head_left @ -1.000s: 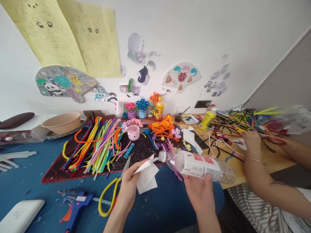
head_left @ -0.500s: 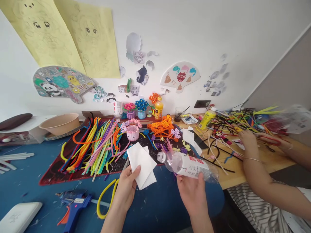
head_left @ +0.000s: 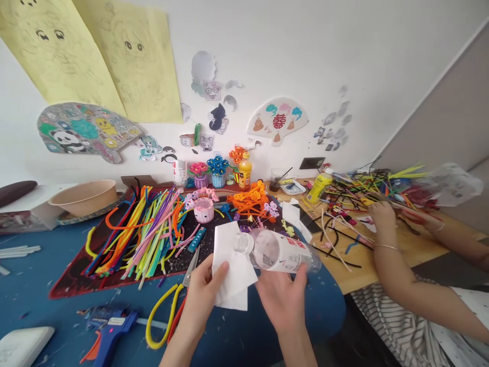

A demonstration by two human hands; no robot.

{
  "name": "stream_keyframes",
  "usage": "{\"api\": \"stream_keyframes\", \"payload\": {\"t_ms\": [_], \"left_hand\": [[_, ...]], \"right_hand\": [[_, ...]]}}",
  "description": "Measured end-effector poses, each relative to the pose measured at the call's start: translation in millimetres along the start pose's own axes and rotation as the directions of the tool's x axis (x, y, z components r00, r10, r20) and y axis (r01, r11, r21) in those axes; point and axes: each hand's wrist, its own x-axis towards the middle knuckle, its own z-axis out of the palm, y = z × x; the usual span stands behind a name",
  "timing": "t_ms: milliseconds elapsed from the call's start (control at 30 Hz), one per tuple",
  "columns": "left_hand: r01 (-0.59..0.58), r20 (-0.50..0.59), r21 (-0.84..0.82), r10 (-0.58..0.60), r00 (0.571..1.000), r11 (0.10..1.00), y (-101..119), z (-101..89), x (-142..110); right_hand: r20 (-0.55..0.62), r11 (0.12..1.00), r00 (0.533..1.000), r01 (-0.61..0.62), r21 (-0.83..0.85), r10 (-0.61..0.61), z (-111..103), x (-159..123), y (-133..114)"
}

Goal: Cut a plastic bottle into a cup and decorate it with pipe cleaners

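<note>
I have the left hand pinched on the tissue, right hand gripping the bottle: uncapped, label still on.

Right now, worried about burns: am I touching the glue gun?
No, the left hand holds white paper and the right hand a clear bottle.

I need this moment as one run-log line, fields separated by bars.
left hand: holds white paper | right hand: holds clear bottle, neck before paper | glue gun: on blue table
</note>
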Motion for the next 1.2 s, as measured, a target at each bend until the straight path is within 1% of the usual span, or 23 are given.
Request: {"api": "stream_keyframes", "payload": {"t_ms": [100, 200, 333, 433, 567, 700, 833, 900, 1000, 1100, 1200], "left_hand": [[-0.085, -0.029, 0.143, 0.09, 0.995, 0.986, 5.4, -0.2, 0.8], [-0.127, -0.031, 0.204, 0.136, 0.99, 0.971, 9.6, -0.5, 3.7], [-0.139, -0.015, 0.219, 0.145, 0.989, 0.966, 13.7, -1.3, 5.2], [-0.137, 0.017, 0.214, 0.137, 0.99, 0.967, 17.0, -3.9, 5.1], [-0.139, 0.024, 0.216, 0.137, 0.99, 0.966, 15.2, -9.5, 10.7], [-0.122, 0.032, 0.197, 0.118, 0.993, 0.973, 7.6, -12.9, 16.9], [-0.101, 0.045, 0.162, 0.095, 0.995, 0.982, 7.8, -12.2, 12.7], [-0.115, 0.077, 0.141, 0.105, 0.991, 0.983, 12.2, -11.7, 10.0], [-0.138, 0.193, 0.115, 0.114, 0.974, 0.984, 20.5, -12.6, 9.7], [-0.154, 0.273, 0.111, 0.119, 0.955, 0.982, 27.2, -14.8, 12.3], [-0.202, 0.327, 0.124, 0.153, 0.933, 0.971, 31.3, -17.1, 15.1]], "right_hand": [[-0.043, 0.999, 0.998, 0.038, -0.005, -0.038, -4.3, -0.6, 4.1], [-0.083, 0.996, 0.993, 0.075, -0.046, -0.079, -9.8, -1.6, 7.3], [-0.078, 0.987, 0.989, 0.116, -0.108, -0.124, -12.7, -2.0, 7.7], [-0.042, 0.987, 0.99, 0.134, -0.089, -0.138, -12.2, -1.2, 6.9], [0.009, 0.993, 0.994, 0.108, -0.052, -0.108, -12.1, -1.3, 8.2], [0.068, 0.996, 0.996, 0.06, -0.073, -0.055, -13.3, -4.7, 10.8], [0.044, 0.987, 0.997, 0.065, -0.146, -0.059, -16.7, -5.6, 11.7], [0.025, 0.985, 0.997, 0.081, -0.153, -0.078, -19.8, -4.2, 11.3], [0.017, 0.987, 0.997, 0.072, -0.146, -0.07, -25.7, -1.3, 9.9], [0.059, 0.989, 0.997, 0.062, -0.135, -0.055, -31.0, 0.3, 8.3], [0.106, 0.986, 0.99, 0.104, -0.129, -0.09, -33.6, -0.8, 7.5]]}}
